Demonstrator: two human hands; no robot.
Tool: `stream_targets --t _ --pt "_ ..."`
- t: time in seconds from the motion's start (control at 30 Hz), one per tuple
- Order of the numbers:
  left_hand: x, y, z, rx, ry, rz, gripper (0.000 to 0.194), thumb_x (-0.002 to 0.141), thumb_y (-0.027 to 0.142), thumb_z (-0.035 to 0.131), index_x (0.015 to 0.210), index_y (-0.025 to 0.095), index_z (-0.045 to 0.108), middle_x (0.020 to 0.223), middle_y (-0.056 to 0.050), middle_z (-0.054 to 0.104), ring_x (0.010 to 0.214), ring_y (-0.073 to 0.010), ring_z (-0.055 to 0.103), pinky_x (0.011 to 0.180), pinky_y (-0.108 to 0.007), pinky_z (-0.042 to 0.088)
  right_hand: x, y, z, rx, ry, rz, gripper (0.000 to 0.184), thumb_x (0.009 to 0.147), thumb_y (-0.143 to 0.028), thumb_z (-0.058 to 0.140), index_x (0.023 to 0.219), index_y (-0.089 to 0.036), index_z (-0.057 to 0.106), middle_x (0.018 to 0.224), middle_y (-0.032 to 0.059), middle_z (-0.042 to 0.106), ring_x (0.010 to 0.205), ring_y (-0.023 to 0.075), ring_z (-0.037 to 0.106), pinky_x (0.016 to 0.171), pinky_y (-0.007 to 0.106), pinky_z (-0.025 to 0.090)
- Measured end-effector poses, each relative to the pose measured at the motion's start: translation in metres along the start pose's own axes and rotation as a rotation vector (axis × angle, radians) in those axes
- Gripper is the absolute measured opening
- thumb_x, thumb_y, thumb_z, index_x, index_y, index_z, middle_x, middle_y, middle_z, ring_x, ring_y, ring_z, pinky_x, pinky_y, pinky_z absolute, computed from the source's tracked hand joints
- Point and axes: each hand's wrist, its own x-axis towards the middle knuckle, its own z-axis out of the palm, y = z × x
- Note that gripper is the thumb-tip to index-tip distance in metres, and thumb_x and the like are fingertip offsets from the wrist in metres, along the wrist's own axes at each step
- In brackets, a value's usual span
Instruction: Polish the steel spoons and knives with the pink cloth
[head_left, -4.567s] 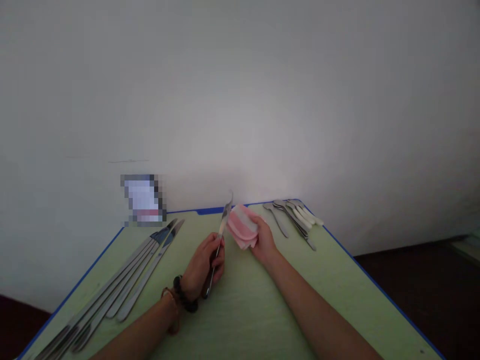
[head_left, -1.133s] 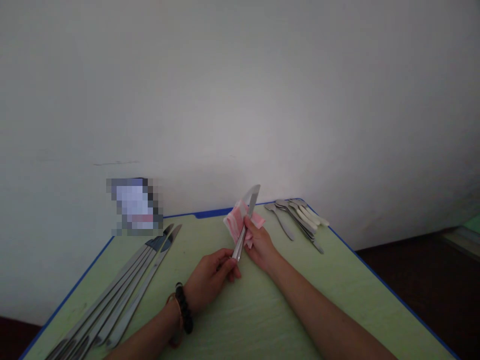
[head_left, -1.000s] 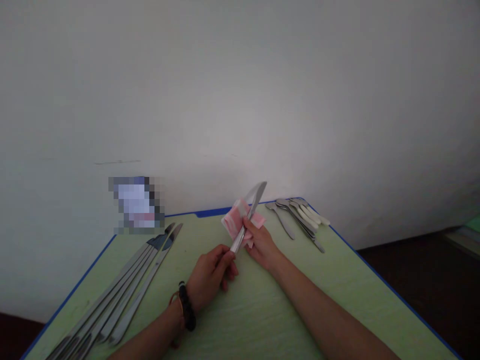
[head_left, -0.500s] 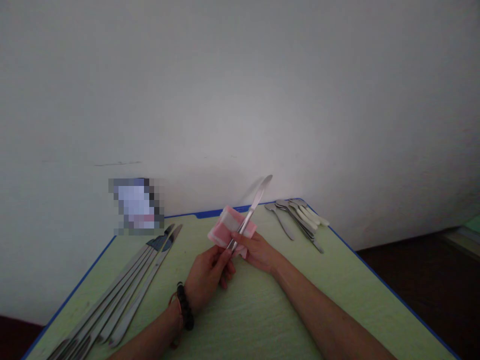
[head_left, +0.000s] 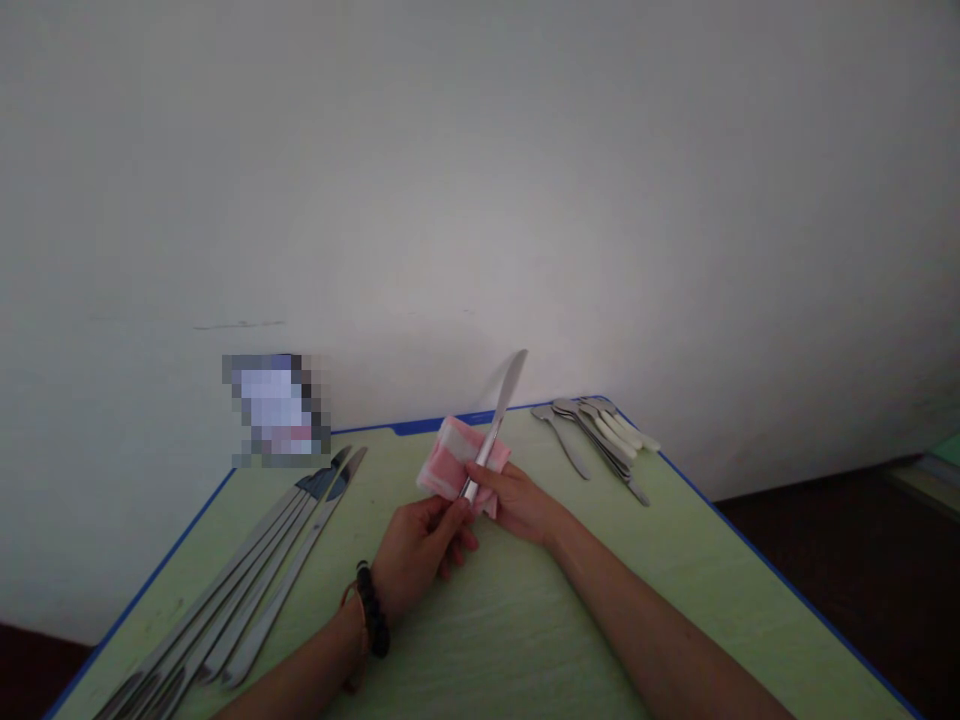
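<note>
My left hand (head_left: 420,545) is closed round the handle of a steel table knife (head_left: 502,400). The blade points up and to the right, toward the wall. My right hand (head_left: 517,498) pinches a folded pink and white cloth (head_left: 450,465) against the knife's lower blade, thumb on top. Both hands hover just above the middle of the green table (head_left: 525,620). A dark bead bracelet sits on my left wrist.
Several long steel knives (head_left: 255,570) lie in a row on the table's left side. A group of spoons (head_left: 600,435), some with white handles, lies at the far right corner. A blurred small object (head_left: 274,410) stands by the white wall.
The cloth has slid down the blade from near the tip to near the handle. The knife has tilted slightly more upright in the last half second.
</note>
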Motion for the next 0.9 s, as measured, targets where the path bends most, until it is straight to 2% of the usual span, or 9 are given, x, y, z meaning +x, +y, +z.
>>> stream_targets --t 0.2,0.33,0.47,0.57,0.67,0.8,0.9 --pt "-0.002 0.002 -0.001 0.045 -0.004 0.002 0.043 0.079 0.051 0.048 0.077 0.012 0.067 0.059 -0.005 0.068 0.040 -0.0095 0.050 0.037 -0.018 0.035 0.002 -0.003 0.002 0.056 0.099 -0.036 0.025 0.068 -0.036 0.070 0.070 -0.013 0.061 0.056 -0.0003 0.062 0.049 0.0092 0.053 0.048 0.020 0.040" --pt "-0.004 0.005 -0.003 0.057 0.018 0.034 0.044 0.079 0.052 0.048 0.069 0.013 0.067 0.057 -0.005 0.067 0.039 -0.0090 0.048 0.039 -0.018 0.034 0.002 -0.004 0.002 0.078 0.083 -0.015 0.028 0.066 -0.036 0.072 0.075 -0.012 0.061 0.062 0.0003 0.063 0.055 0.0108 0.055 0.053 0.023 0.041" --pt "-0.005 0.008 -0.005 0.051 -0.001 0.020 0.046 0.076 0.055 0.051 0.062 0.013 0.066 0.055 -0.004 0.067 0.041 -0.0090 0.048 0.042 -0.019 0.035 0.002 -0.001 -0.001 -0.046 0.057 -0.026 0.032 0.068 -0.042 0.069 0.078 -0.013 0.061 0.062 -0.0007 0.061 0.056 0.0107 0.054 0.054 0.024 0.039" --pt "-0.003 0.006 -0.006 0.065 0.006 -0.007 0.045 0.074 0.055 0.055 0.064 0.013 0.068 0.052 -0.002 0.065 0.042 -0.0090 0.047 0.044 -0.019 0.036 0.002 0.000 -0.003 -0.199 0.060 -0.023 0.036 0.068 -0.048 0.066 0.077 -0.014 0.061 0.062 -0.0006 0.060 0.056 0.0112 0.053 0.053 0.024 0.038" --pt "-0.001 0.003 -0.006 0.104 0.024 -0.027 0.046 0.074 0.055 0.054 0.062 0.013 0.068 0.047 -0.001 0.061 0.041 -0.0095 0.046 0.043 -0.019 0.035 0.002 -0.002 0.000 -0.303 0.117 -0.020 0.038 0.068 -0.051 0.065 0.074 -0.014 0.060 0.060 -0.0015 0.058 0.053 0.0096 0.050 0.051 0.023 0.036" --pt "-0.002 0.002 -0.004 0.177 0.048 -0.002 0.047 0.076 0.054 0.051 0.060 0.013 0.066 0.042 0.001 0.055 0.039 -0.0098 0.044 0.042 -0.020 0.033 0.002 -0.005 0.009 -0.370 0.188 -0.055 0.037 0.069 -0.051 0.064 0.076 -0.015 0.060 0.057 -0.0038 0.055 0.051 0.0081 0.046 0.051 0.022 0.035" --pt "-0.003 0.003 -0.005 0.211 0.073 0.020 0.046 0.077 0.052 0.049 0.060 0.013 0.064 0.041 0.001 0.053 0.038 -0.0095 0.042 0.041 -0.020 0.031 0.003 -0.004 0.011 -0.324 0.196 -0.070 0.037 0.068 -0.050 0.065 0.078 -0.015 0.060 0.055 -0.0043 0.053 0.049 0.0083 0.044 0.049 0.021 0.035"
